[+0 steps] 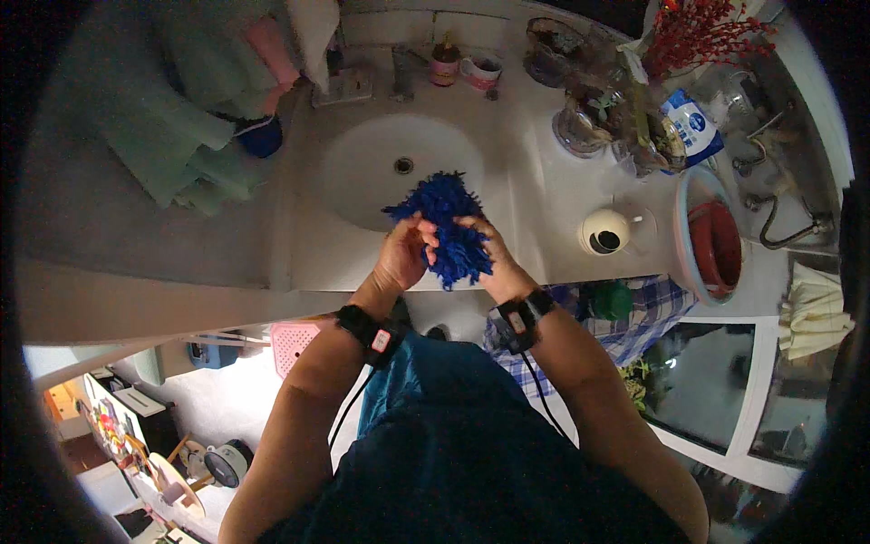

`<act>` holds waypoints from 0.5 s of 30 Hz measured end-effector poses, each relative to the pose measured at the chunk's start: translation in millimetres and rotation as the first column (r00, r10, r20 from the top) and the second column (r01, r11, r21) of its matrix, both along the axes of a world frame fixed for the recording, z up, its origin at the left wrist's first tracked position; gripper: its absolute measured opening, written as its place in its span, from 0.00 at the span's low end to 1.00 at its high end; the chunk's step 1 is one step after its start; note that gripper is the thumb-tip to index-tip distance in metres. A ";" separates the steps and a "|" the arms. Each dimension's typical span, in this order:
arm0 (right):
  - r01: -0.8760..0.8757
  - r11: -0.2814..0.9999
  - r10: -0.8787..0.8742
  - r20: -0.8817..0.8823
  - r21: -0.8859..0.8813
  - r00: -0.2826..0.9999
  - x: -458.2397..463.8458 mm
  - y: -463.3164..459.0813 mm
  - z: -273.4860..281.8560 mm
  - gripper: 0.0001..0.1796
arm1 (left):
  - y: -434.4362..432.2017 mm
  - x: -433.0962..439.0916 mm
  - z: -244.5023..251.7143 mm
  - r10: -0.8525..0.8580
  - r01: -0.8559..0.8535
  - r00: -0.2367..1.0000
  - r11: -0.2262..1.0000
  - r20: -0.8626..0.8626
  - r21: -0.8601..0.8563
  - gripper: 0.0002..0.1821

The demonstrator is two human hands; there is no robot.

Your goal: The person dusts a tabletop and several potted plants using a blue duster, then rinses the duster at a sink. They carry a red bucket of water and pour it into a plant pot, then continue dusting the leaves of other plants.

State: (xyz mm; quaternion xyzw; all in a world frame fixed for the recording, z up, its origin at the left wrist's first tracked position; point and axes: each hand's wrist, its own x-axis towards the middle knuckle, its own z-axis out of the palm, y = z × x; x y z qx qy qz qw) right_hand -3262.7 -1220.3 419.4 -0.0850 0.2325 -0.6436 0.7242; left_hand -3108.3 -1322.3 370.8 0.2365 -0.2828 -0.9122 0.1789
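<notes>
A shaggy blue piece of chenille-like cloth [445,224], perhaps a mop cover, is held up over the front edge of the white washbasin [353,160]. My left hand [406,253] grips it from the left, with the fingers curled against the strands. On the other side, my right hand [495,255] holds it, the fingertips partly sunk in the pile. The cloth is bunched and narrows between my hands. Behind it, the round drain [404,165] shows at the bottom of the bowl.
Left of the basin hang pale green cloths [170,143] and a dark blue container [262,138]. A pink-banded mug [483,71] stands behind. To the right are a cream pot [603,232], glass planters [584,126], a basin [680,217] holding a red bucket [714,248], and a tap hose [781,234].
</notes>
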 end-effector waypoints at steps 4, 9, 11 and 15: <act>0.144 0.983 -0.129 -0.125 0.115 0.984 -4.0 31.9 19.5 0.25 | 26.1 3.3 24.3 0.168 -0.184 0.974 0.978 0.154 0.099 0.32; 0.167 0.969 -0.143 -0.135 0.182 0.980 11.7 46.4 3.5 0.30 | 50.7 -14.3 59.8 0.020 -0.012 0.999 0.976 -0.036 0.219 0.41; 0.418 0.892 -0.372 -0.244 0.174 0.896 27.8 35.4 -9.8 0.24 | 65.9 -23.8 45.2 0.094 -0.103 0.993 0.983 0.066 0.153 0.40; 0.608 0.785 -0.466 -0.762 -0.121 0.450 59.1 8.1 -42.1 0.16 | 66.3 -13.9 46.7 0.071 -0.119 0.978 0.961 0.195 0.249 0.36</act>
